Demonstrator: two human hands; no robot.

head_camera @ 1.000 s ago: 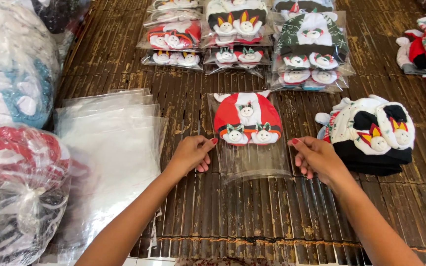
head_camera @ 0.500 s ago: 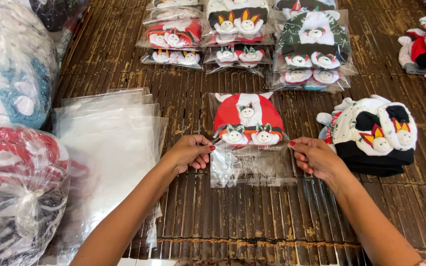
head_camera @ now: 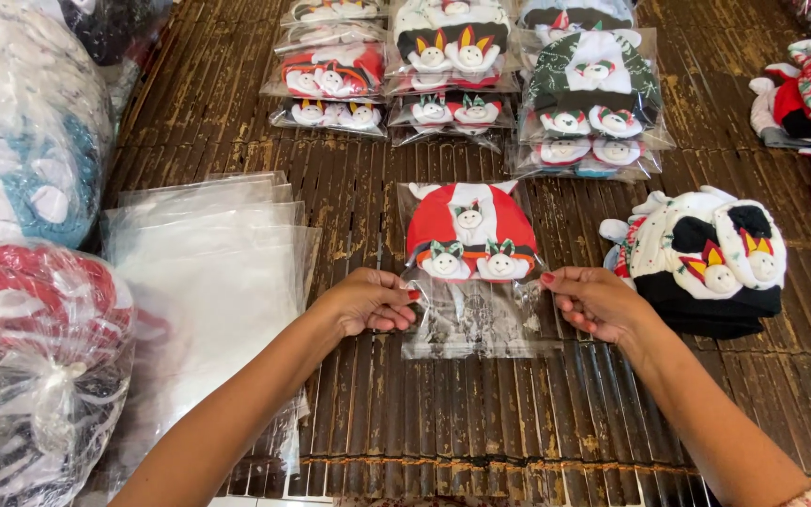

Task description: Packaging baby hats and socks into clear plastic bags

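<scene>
Folded lower than half a second ago: bag (head_camera: pixel 469 282) flap, pinched by left hand (head_camera: pixel 365 302) and right hand (head_camera: pixel 593 302). Red hat (head_camera: pixel 468 225) inside bag, unsealed; empty sleeves (head_camera: pixel 208 272) left of bag, packed stacks (head_camera: pixel 466 75) beyond.

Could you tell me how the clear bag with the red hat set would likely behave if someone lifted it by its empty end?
The clear bag looks thin and crinkled, so probably floppy and slippery. The red hat set seems soft and light; it might slide inside.
</scene>
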